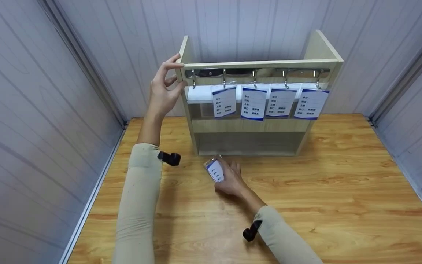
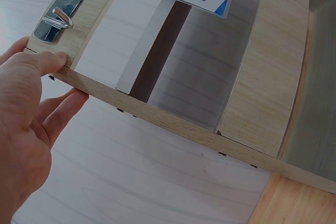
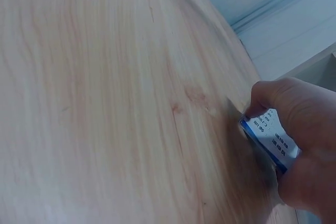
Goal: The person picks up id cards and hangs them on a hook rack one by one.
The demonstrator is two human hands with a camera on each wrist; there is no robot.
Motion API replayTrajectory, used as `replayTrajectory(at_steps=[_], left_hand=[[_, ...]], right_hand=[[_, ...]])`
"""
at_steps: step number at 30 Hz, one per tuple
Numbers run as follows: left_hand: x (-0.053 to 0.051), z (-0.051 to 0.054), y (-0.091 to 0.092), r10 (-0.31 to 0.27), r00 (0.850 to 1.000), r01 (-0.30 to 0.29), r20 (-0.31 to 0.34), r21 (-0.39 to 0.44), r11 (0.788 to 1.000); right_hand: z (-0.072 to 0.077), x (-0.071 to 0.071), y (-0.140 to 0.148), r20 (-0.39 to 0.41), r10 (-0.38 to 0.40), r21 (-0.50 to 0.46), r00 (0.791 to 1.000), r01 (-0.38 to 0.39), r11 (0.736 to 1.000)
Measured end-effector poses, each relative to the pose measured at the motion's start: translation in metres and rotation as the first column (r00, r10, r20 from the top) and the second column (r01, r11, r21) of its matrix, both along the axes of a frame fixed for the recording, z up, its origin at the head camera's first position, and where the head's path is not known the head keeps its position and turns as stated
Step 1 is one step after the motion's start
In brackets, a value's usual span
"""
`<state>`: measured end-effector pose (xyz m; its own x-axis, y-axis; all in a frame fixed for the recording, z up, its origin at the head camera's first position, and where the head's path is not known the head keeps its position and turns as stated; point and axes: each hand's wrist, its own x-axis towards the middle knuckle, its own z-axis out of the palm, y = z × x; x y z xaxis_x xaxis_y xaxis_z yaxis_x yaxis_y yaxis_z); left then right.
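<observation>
My left hand (image 1: 165,88) grips the upper left corner of a pale wooden shelf unit (image 1: 249,126). In the left wrist view, the thumb lies on the front near the end hook (image 2: 60,19) and other fingers touch the outer side. Low over the wooden tabletop, in front of the unit, my right hand (image 1: 231,179) holds an ID badge (image 1: 215,170) in a clear sleeve. The right wrist view shows thumb and fingers pinching this badge (image 3: 270,136) by its edges. Several similar badges (image 1: 254,102) hang from the metal hook rail (image 1: 269,72); the leftmost hook has none.
The unit stands on the wood-grain table (image 1: 343,183) against the rear panelled wall (image 1: 218,29). Side walls (image 1: 24,128) enclose the table at left and right. A white strip (image 1: 200,93) runs behind the hanging badges, and a lower compartment (image 1: 247,143) faces forward.
</observation>
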<state>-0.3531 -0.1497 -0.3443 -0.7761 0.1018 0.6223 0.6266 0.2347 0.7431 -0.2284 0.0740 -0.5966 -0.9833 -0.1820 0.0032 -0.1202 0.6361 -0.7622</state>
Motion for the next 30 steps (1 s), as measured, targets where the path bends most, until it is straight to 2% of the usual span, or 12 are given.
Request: replayTrajectory(at_steps=[10, 17, 30], left_hand=[[-0.0003, -0.0008, -0.0005, 0.004, 1.0, -0.004, 0.002, 0.004, 1.0], [-0.0006, 0.0003, 0.0005, 0.0, 1.0, 0.0, 0.004, 0.014, 1.0], [-0.0004, 0.0004, 0.0013, -0.013, 1.0, 0.013, -0.007, 0.017, 1.0]], right_hand=[[0.0021, -0.0003, 0.0022, -0.091, -0.027, -0.073, 0.995, 0.02, 0.997], [-0.0023, 0.0008, 0.0032, -0.139, -0.088, -0.124, 0.986, 0.07, 0.99], [0.0041, 0.004, 0.0055, -0.189, -0.091, -0.239, 0.978, 0.044, 0.97]])
